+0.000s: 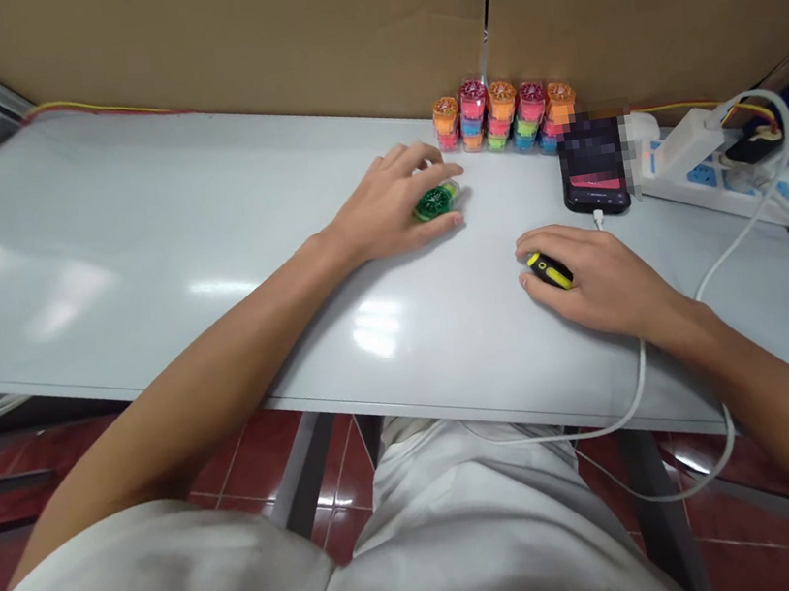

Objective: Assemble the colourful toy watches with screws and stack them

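My left hand (393,206) rests on the white table (139,253), its fingers curled round a small green round toy (435,202) that lies on the surface. My right hand (594,277) lies to the right of it, closed on a short black and yellow tool (550,271) whose tip points left. The two hands are about a hand's width apart. Behind them, against the cardboard wall, stand several stacks of the same small round toys (505,115) in orange, pink, blue and green.
A black phone (593,172) lies behind my right hand, with a white cable (641,378) running off the table's front edge. A white power strip (721,166) with plugs sits at the right. Cardboard sheets (327,21) wall the back. Red floor tiles show below.
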`<state>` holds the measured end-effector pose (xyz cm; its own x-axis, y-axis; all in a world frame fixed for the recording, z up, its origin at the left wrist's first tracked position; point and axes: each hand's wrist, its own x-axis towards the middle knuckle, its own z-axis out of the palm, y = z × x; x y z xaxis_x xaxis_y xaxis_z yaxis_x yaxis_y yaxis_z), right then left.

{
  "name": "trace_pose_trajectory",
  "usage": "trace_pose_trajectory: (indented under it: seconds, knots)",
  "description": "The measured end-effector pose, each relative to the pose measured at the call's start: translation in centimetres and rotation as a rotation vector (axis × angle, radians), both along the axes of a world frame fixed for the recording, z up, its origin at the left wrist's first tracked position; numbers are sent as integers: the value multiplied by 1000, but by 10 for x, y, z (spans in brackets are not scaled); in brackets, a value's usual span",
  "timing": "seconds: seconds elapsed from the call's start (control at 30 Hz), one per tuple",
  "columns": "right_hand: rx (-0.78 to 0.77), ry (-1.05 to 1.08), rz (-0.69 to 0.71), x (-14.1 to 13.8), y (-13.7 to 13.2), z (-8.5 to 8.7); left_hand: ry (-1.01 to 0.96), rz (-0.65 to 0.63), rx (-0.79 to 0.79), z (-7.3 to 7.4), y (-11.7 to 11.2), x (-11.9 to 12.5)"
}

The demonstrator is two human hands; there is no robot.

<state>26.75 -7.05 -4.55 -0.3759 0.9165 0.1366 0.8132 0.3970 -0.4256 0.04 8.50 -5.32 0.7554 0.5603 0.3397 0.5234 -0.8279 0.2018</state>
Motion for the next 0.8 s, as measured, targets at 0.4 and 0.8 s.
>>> trace_pose_trajectory:
  seconds: [0.4,0.8]
  knots:
    - [-1,32,-2,-2,-1,-3,113,141,158,-6,16,6]
    - [-13,44,0,-3,2,-5,67,276,267,11,109,61]
